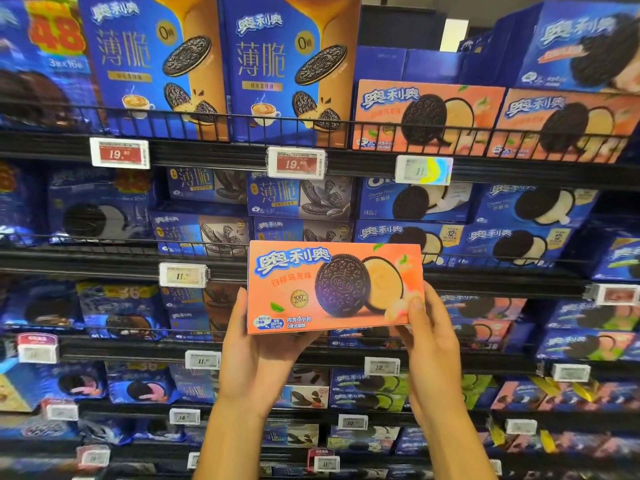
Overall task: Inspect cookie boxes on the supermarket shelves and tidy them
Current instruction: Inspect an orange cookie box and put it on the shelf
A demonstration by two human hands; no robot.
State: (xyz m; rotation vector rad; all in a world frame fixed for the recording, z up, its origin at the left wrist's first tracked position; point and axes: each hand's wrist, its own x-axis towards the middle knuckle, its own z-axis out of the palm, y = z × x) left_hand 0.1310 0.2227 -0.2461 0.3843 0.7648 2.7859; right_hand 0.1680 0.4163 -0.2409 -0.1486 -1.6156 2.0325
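An orange cookie box with a dark sandwich cookie printed on it is held up in front of the shelves, face toward me. My left hand supports its lower left corner from behind and below. My right hand grips its lower right corner, thumb on the front. Two matching orange boxes stand on the top shelf at the right, behind a wire rail.
Tall blue and gold cookie boxes fill the top shelf's middle and left. Blue boxes are stacked on the shelves below. Black shelf edges carry price tags. A dark gap sits above the orange boxes.
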